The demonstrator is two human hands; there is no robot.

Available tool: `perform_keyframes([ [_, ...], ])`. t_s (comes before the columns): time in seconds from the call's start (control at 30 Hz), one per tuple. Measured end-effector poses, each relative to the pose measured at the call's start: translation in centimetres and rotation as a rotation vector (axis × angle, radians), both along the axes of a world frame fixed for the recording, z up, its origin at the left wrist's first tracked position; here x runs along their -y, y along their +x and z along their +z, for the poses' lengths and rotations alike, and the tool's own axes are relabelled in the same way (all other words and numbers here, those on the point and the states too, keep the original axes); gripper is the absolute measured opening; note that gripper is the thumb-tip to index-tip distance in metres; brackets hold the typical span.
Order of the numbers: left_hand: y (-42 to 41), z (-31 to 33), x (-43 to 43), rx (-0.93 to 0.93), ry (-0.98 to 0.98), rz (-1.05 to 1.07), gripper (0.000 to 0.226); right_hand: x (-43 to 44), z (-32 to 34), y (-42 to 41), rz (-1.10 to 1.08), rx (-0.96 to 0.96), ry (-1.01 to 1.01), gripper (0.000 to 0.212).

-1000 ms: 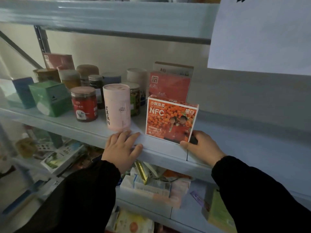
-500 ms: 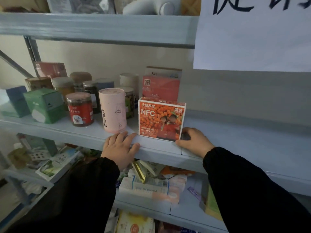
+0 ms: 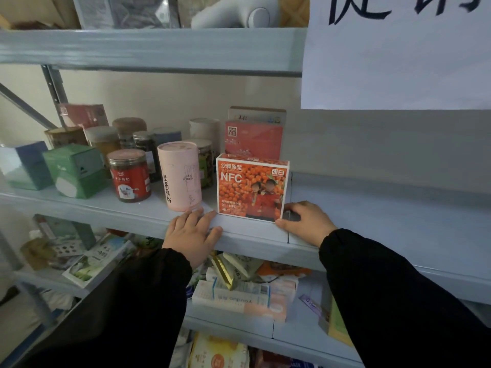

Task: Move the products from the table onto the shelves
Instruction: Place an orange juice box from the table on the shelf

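Observation:
An orange NFC juice box [image 3: 252, 188] stands upright near the front edge of the middle shelf [image 3: 372, 208]. My right hand [image 3: 305, 221] rests on the shelf at the box's lower right corner, fingers curled and touching that corner. My left hand [image 3: 192, 233] lies flat on the shelf's front edge, fingers apart, just left of the box and in front of a pink cylinder tube [image 3: 180, 176]. Neither hand wraps around anything.
Left of the tube stand a red-labelled jar [image 3: 128, 176], a green box [image 3: 75, 170], a blue box [image 3: 25, 164] and several jars behind. A red box [image 3: 253, 139] stands behind the NFC box. A white paper sign [image 3: 396, 57] hangs top right. Lower shelves hold packets and boxes.
The view has tilted slightly upward, showing more of the top shelf. Both hands and the NFC box stay in the same place on the shelf.

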State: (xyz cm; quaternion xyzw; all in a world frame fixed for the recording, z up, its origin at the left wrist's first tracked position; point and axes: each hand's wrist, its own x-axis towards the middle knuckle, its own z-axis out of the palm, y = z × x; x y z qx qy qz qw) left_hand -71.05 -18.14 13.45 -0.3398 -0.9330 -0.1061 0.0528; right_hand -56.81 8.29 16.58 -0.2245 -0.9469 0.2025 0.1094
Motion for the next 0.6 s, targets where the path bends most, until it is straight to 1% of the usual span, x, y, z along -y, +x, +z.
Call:
perform_keyframes([
  [0.27, 0.2, -0.4, -0.2, -0.055, 0.039, 0.03, 0.059, -0.2, -0.2, -0.1, -0.002, 0.011, 0.023, 0.058],
  [0.4, 0.2, -0.4, -0.2, -0.047, 0.053, 0.029, 0.076, -0.1, -0.2, -0.1, -0.01, 0.024, 0.027, 0.061],
  [0.43, 0.1, -0.4, -0.2, -0.047, 0.049, 0.031, 0.076, -0.1, -0.2, -0.1, -0.01, 0.027, 0.031, 0.061],
  [0.5, 0.2, -0.4, -0.2, -0.045, 0.033, 0.04, 0.067, 0.2, -0.1, 0.0, -0.011, 0.037, 0.052, 0.06],
  [0.6, 0.5, -0.2, -0.3, -0.019, 0.016, 0.052, 0.061, 0.8, 0.1, 0.1, -0.018, 0.055, 0.076, 0.06],
])
